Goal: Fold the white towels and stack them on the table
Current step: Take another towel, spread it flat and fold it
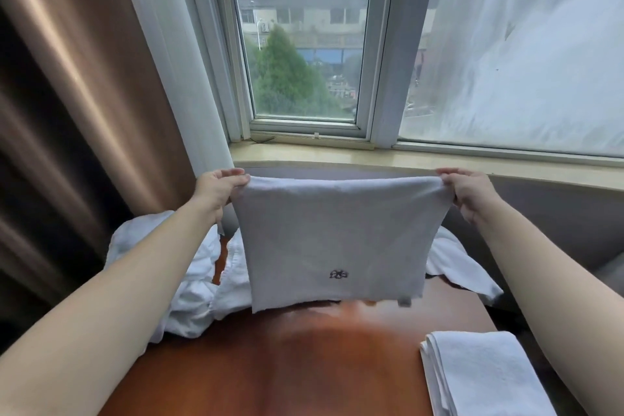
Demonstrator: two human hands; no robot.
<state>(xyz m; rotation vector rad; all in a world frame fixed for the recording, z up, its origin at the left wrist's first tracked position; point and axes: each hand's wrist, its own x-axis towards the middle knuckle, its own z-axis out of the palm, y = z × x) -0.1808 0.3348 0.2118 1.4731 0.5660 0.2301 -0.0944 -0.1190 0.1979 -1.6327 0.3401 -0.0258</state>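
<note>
Left hand and right hand each pinch a top corner of the white terry towel with dark embroidered mark. It hangs stretched between them, top edge level, lower hem just above the glossy reddish-brown wooden table. Folded white towel stack lies nearer the right hand; unfolded white towel heap lies behind, left.

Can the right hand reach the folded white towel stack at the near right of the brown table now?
Probably yes: the folded white towel stack lies uncovered just beside the right forearm. But the right hand is pinching the hanging white towel, so must release first.
</note>
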